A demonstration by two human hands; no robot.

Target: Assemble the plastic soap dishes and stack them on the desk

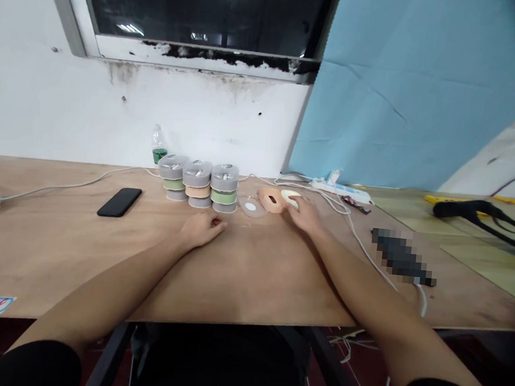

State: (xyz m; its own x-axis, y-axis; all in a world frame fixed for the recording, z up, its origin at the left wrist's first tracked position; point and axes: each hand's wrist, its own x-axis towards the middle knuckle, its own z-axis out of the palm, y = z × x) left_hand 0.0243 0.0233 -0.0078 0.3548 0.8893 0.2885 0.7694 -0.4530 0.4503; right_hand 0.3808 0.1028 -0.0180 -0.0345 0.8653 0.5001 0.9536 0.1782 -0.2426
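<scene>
My right hand (pixel 304 214) has its thumb and fingers on the edge of a small cream-coloured rounded piece (pixel 290 196). Against that piece, on its left, is a peach-coloured rounded piece (pixel 266 197) with a dark oval opening. A clear round cover (pixel 254 208) with a white disc in it lies further left on the tabletop. My left hand (pixel 200 229) rests on the wood with fingers curled in, and I see nothing in it. Just beyond it stand three stacks of small containers with clear grey tops: a left stack (pixel 171 183), a middle stack (pixel 197 191) and a right stack (pixel 224 196).
A black phone (pixel 120 202) lies on the wooden table (pixel 230 287) at left. Behind the stacks stands a bottle with green liquid (pixel 158 150). White cables run along the back to a power strip (pixel 342 191). A pixelated dark object (pixel 401 255) lies at right.
</scene>
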